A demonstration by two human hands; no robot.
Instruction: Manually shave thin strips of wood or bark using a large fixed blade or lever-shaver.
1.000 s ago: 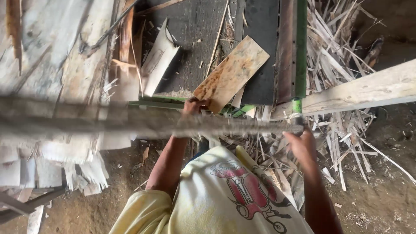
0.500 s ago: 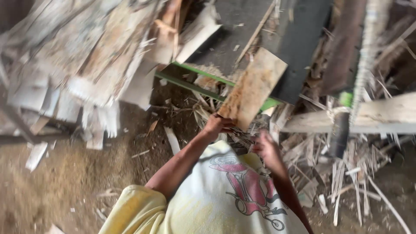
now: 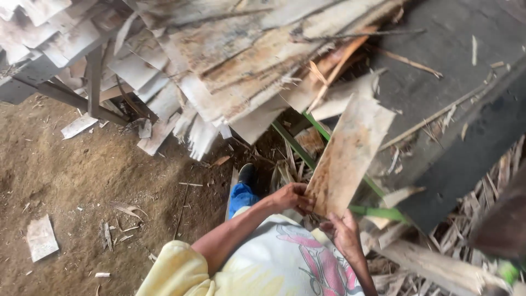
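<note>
A thin, stained sheet of wood veneer (image 3: 350,156) stands tilted in front of me, its far end resting toward the dark conveyor surface (image 3: 455,82). My left hand (image 3: 290,198) grips its near left corner. Its near bottom edge is held from below by my right hand (image 3: 342,230). Below the hands I see my yellow and white printed shirt (image 3: 263,263), a blue trouser leg and a black shoe (image 3: 246,174).
A ragged stack of veneer sheets (image 3: 230,55) lies on a metal frame (image 3: 93,82) at upper left. Green frame bars (image 3: 378,211) cross under the held sheet. Wood strips and scraps (image 3: 438,263) pile at the right. Sawdust floor (image 3: 82,192) with small offcuts lies to the left.
My view has swung left and down toward the floor. Both hands have come together onto the near end of the veneer sheet, which now stands closer to me.
</note>
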